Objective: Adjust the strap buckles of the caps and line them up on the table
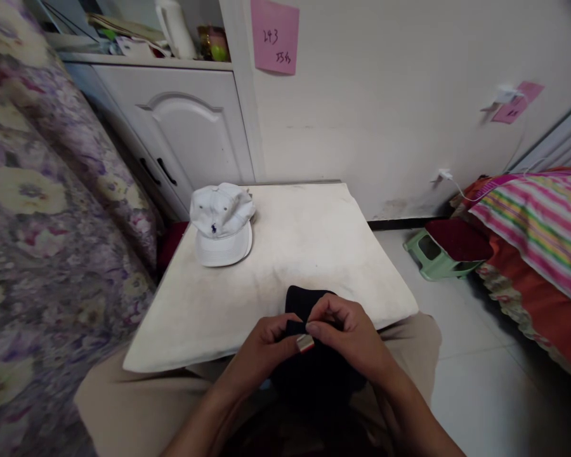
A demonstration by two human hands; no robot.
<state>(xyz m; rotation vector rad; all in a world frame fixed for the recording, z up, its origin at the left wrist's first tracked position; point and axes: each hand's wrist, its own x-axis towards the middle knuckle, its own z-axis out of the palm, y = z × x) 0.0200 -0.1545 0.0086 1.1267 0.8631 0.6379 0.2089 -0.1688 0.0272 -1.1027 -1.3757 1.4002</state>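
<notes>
Both my hands meet over a dark navy cap (309, 301) at the near edge of the small white table (309, 235). My left hand (266, 349) is closed, its fingers pinching the dark fabric beside a small striped tag (305, 343). My right hand (347, 333) is also closed, its thumb and fingers pinching the cap right above that tag. Part of the cap hangs down past the table edge between my arms. A white cap (221, 223) with a small dark logo lies on the table's far left, apart from both hands.
A floral-covered sofa (38, 209) runs along the left. White cabinets (181, 127) stand behind the table. A green stool (435, 255) sits on the tiled floor at right, beside a bed with a striped cover (542, 222). Pink notes (275, 35) hang on the wall.
</notes>
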